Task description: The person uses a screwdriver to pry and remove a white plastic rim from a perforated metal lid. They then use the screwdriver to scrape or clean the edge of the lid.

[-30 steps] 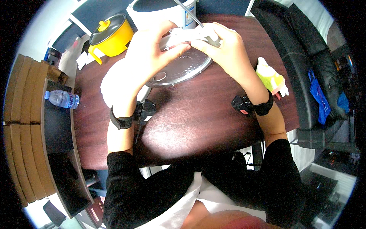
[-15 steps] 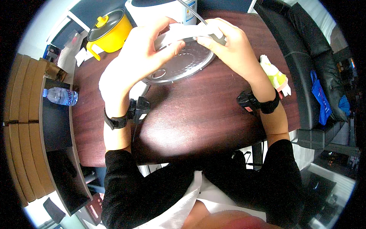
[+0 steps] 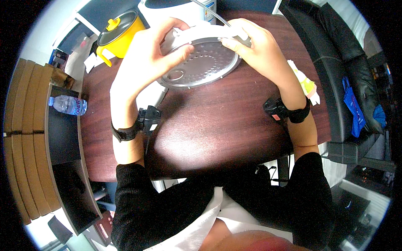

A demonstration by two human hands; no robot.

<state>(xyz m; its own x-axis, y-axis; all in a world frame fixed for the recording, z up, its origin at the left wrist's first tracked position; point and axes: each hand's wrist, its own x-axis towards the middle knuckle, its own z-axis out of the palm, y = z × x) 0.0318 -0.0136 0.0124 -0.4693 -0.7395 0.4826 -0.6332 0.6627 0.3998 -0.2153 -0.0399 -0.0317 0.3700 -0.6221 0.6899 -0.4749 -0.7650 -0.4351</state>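
Here, setting: a person is sitting at a dark reddish-brown tabletop [image 3: 217, 129], both forearms coming up from the lower edge.
Main thing: a round perforated metal plate with a white rim [image 3: 201, 60] is being held over the far part of the tabletop, tilted toward the person, its holed face showing.
Left hand: the left hand [image 3: 144, 62] is clasping the plate's left edge, thumb lying across the holed face, fingers curling over the white rim; its grip is clenched on the plate.
Right hand: the right hand [image 3: 259, 50] is pinching the plate's upper right rim, fingertips pressing on the white band; its grip is also closed on the plate.
Wrists: a black strap with a small box is sitting on each wrist.
Behind: a white cooker body [image 3: 180, 10] is standing just beyond the plate.
Left of it: a yellow pot with a lid [image 3: 117, 31] is standing near the tabletop's far corner.
Right side: a yellow-green packet [image 3: 305, 81] is lying beside the right forearm.
Side shelf: a clear water bottle [image 3: 67, 104] is lying on its side.
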